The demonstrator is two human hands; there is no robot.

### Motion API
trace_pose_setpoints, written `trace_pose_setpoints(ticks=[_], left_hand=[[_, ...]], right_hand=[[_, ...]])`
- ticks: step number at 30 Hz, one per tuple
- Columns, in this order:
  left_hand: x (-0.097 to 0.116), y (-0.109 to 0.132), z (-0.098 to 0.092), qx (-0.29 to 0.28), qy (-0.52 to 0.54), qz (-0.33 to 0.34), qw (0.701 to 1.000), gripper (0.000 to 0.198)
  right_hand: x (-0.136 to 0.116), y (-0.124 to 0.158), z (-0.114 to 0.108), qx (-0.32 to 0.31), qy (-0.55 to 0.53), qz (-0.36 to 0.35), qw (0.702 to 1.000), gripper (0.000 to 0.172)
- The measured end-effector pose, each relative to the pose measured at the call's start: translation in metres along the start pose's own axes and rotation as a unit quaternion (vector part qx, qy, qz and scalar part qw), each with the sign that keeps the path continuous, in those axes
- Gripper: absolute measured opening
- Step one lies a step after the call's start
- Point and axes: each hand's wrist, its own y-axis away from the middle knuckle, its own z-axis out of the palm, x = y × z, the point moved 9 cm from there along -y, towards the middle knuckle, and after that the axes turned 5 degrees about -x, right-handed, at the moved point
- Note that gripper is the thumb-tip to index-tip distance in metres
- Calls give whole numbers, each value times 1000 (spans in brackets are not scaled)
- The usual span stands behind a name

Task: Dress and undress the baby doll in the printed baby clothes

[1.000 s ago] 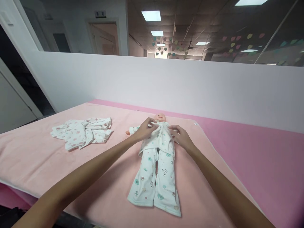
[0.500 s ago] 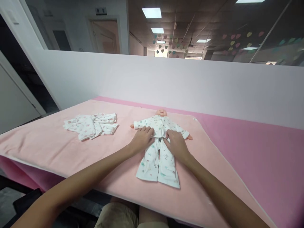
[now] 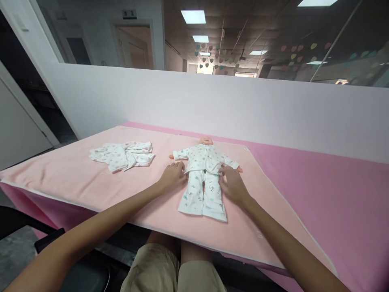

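A baby doll [image 3: 206, 140] lies on its back, its arms spread, dressed in a white patterned top [image 3: 199, 157] and matching trousers [image 3: 195, 194]. At the top's left lower edge is my left hand [image 3: 172, 177], its fingers bent towards the hem; whether they pinch cloth is hidden. My right hand [image 3: 233, 182] touches the right lower corner of the top, fingers curled at the cloth; the fingertips are too small to make out.
Another white patterned garment [image 3: 121, 156] lies to the left on the pink blanket [image 3: 146, 178]. Pink cloth [image 3: 340, 194] covers the surface at the right. A white wall [image 3: 231, 105] with glass above stands behind.
Both hands have moved outwards from the doll's waist to the sides of the top. The top's front hem now shows between them. The view has shifted slightly.
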Motion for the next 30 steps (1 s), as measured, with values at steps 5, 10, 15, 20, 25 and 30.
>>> trace_pose_setpoints(ticks=[5, 10, 15, 20, 25, 30], left_hand=[[-1, -12, 26, -61, -18, -21, 998, 28], [-4, -19, 35, -61, 25, -39, 997, 35], [-10, -6, 31, -63, 68, -49, 994, 39], [-11, 2, 24, -58, 33, -45, 997, 36], [-13, 2, 16, -26, 24, -54, 998, 16], [-8, 6, 12, -32, 22, -42, 998, 11]], right_hand=[[48, 13, 31, -54, 12, 179, 982, 8], [42, 15, 43, -107, -29, 151, 982, 32], [46, 21, 32, -106, -65, 183, 975, 40], [48, 22, 30, -115, -62, 190, 973, 41], [44, 22, 24, -99, -61, 179, 977, 39], [25, 24, 11, -57, -138, 152, 977, 32]])
